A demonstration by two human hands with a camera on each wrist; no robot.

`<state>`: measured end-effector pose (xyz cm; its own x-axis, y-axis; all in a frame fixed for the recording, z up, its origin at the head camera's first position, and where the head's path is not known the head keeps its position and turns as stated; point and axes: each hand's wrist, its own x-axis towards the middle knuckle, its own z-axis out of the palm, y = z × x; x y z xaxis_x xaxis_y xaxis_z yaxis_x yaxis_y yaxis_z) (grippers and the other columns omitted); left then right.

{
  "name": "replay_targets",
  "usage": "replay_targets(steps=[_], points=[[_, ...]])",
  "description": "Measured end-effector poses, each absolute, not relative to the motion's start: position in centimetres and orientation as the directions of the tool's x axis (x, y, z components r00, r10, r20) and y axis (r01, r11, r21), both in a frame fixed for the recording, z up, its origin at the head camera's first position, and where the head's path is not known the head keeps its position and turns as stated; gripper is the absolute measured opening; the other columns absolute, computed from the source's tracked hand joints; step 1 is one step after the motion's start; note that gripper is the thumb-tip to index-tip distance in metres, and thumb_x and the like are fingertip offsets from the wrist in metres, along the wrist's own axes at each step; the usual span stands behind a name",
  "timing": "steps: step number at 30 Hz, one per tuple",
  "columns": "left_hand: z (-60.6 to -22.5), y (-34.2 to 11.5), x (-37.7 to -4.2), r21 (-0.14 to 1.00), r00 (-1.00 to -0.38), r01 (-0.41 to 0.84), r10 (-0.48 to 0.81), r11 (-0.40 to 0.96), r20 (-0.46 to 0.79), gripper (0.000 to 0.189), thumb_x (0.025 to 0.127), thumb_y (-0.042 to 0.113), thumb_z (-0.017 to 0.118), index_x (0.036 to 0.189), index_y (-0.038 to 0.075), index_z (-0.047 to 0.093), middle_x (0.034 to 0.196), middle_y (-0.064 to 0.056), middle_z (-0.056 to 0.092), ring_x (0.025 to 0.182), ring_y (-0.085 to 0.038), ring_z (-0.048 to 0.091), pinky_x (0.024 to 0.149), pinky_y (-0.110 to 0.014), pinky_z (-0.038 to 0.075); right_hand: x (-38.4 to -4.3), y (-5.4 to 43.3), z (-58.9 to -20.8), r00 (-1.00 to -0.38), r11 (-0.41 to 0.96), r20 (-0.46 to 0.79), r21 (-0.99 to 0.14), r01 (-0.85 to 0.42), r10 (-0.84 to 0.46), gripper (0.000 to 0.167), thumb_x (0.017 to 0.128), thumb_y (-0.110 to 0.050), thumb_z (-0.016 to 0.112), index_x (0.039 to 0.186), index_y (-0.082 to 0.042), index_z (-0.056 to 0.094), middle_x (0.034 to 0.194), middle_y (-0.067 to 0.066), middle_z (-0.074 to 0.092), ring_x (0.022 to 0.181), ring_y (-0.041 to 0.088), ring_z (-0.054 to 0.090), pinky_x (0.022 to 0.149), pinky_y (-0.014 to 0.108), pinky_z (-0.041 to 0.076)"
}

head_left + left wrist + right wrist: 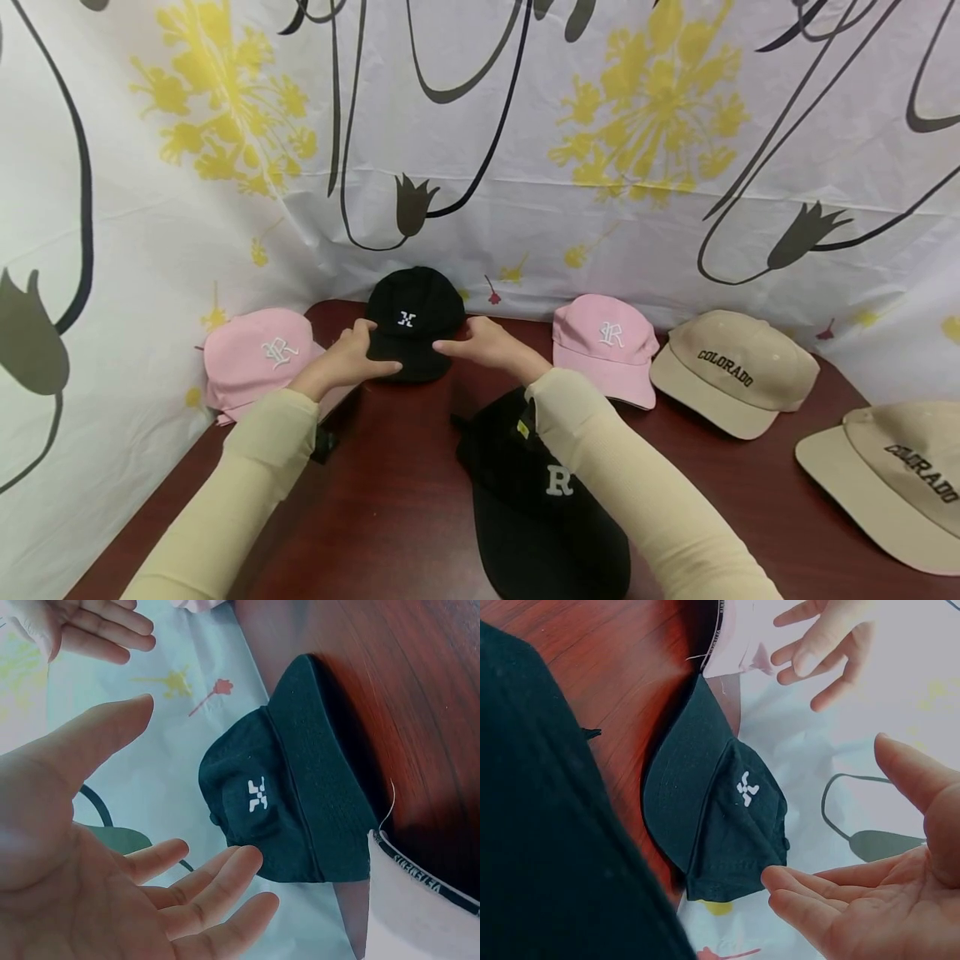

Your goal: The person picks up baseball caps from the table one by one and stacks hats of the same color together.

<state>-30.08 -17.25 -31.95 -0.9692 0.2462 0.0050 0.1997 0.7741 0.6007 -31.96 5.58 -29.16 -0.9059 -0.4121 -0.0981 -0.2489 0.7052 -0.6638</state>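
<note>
A black cap (420, 292) with a small white emblem stands at the back of the table, brim toward me. My left hand (345, 360) is at its left side, thumb and fingers spread. On the opposite side is my right hand (491, 346), its thumb near the brim. Both wrist views show the hands with relaxed, parted fingers and nothing gripped; the left fingertips (247, 859) overlap the crown's edge there, and the right fingertips (774, 879) are right at the cap's edge.
A pink cap (243, 354) sits at the left, partly behind my left forearm. Closer to me lies a black cap with a white R (540, 525). Another pink cap (603, 337) and two beige caps (731, 371) line the right. Patterned cloth (480, 150) hangs behind the dark red table (375, 500).
</note>
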Motion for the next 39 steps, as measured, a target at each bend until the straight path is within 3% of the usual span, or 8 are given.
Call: replay_targets(steps=[2, 4, 7, 9, 11, 25, 32, 39], points=[[-31.9, -17.3, -30.2, 0.604, -0.97, 0.191, 0.245, 0.774, -0.006, 0.08, 0.083, 0.029, 0.065, 0.132, -0.013, 0.018, 0.125, -0.041, 0.027, 0.118, -0.048, 0.032, 0.097, -0.054, 0.028, -32.0, 5.4, -29.2, -0.902, 0.706, -0.1, -0.661, -0.254, -0.419, 0.046, 0.086, -0.04, 0.061, 0.097, 0.003, 0.051, 0.063, 0.0, 0.033, 0.058, 0.015, 0.033, 0.055, 0.028, 0.032], [-31.9, -17.4, -30.2, 0.609, -0.971, 0.178, 0.239, 0.773, -0.021, 0.08, 0.083, 0.029, 0.064, 0.132, -0.012, 0.017, 0.126, -0.041, 0.026, 0.119, -0.047, 0.032, 0.097, -0.054, 0.028, -32.0, 5.2, -29.1, -0.903, 0.711, -0.1, -0.654, -0.257, -0.419, 0.047, 0.086, -0.041, 0.061, 0.1, 0.004, 0.052, 0.067, 0.002, 0.04, 0.061, 0.015, 0.038, 0.057, 0.028, 0.034], [-31.8, -17.6, -30.4, 0.609, -0.971, 0.168, 0.236, 0.775, -0.032, 0.08, 0.083, 0.029, 0.064, 0.132, -0.013, 0.017, 0.126, -0.041, 0.025, 0.118, -0.047, 0.032, 0.097, -0.054, 0.028, -31.9, 4.8, -29.0, -0.905, 0.719, -0.102, -0.646, -0.255, -0.412, 0.059, 0.086, -0.041, 0.061, 0.118, 0.007, 0.049, 0.093, 0.012, 0.054, 0.081, 0.021, 0.05, 0.069, 0.032, 0.041], [-31.8, -17.7, -30.5, 0.61, -0.973, 0.158, 0.229, 0.777, -0.04, 0.08, 0.084, 0.029, 0.064, 0.132, -0.012, 0.016, 0.127, -0.04, 0.024, 0.119, -0.046, 0.032, 0.097, -0.053, 0.028, -31.9, 4.5, -28.9, -0.907, 0.723, -0.104, -0.644, -0.25, -0.407, 0.067, 0.086, -0.042, 0.061, 0.128, 0.008, 0.042, 0.116, 0.019, 0.051, 0.097, 0.025, 0.051, 0.079, 0.036, 0.042], [-31.8, -17.8, -30.6, 0.607, -0.974, 0.15, 0.223, 0.78, -0.046, 0.08, 0.084, 0.029, 0.063, 0.133, -0.012, 0.016, 0.127, -0.04, 0.024, 0.119, -0.046, 0.032, 0.097, -0.053, 0.028, -31.9, 4.2, -28.8, -0.907, 0.724, -0.115, -0.647, -0.241, -0.405, 0.071, 0.086, -0.042, 0.06, 0.132, 0.008, 0.038, 0.125, 0.021, 0.047, 0.102, 0.027, 0.049, 0.084, 0.037, 0.042], [-31.7, -18.5, -31.0, 0.597, -0.978, 0.116, 0.197, 0.794, -0.071, 0.08, 0.085, 0.029, 0.063, 0.134, -0.012, 0.015, 0.129, -0.04, 0.024, 0.119, -0.047, 0.032, 0.096, -0.054, 0.029, -32.5, 3.2, -28.9, -0.911, 0.743, -0.152, -0.636, -0.207, -0.384, 0.077, 0.087, -0.042, 0.059, 0.138, 0.008, 0.029, 0.138, 0.021, 0.035, 0.11, 0.026, 0.045, 0.088, 0.037, 0.039], [-32.1, -18.6, -31.6, 0.603, -0.976, 0.109, 0.199, 0.79, -0.084, 0.08, 0.085, 0.029, 0.063, 0.133, -0.012, 0.015, 0.129, -0.04, 0.024, 0.12, -0.047, 0.03, 0.096, -0.055, 0.028, -33.0, 2.8, -29.5, -0.91, 0.735, -0.166, -0.651, -0.189, -0.381, 0.071, 0.087, -0.04, 0.059, 0.131, 0.01, 0.036, 0.109, 0.017, 0.046, 0.088, 0.023, 0.045, 0.073, 0.032, 0.037], [-32.4, -18.7, -32.5, 0.615, -0.976, 0.081, 0.187, 0.785, -0.11, 0.08, 0.085, 0.028, 0.063, 0.134, -0.011, 0.013, 0.131, -0.038, 0.022, 0.121, -0.044, 0.029, 0.097, -0.053, 0.029, -33.8, 2.0, -30.2, -0.903, 0.729, -0.222, -0.671, -0.132, -0.369, 0.081, 0.088, -0.041, 0.058, 0.141, 0.007, 0.02, 0.143, 0.021, 0.028, 0.122, 0.028, 0.037, 0.096, 0.038, 0.034]])
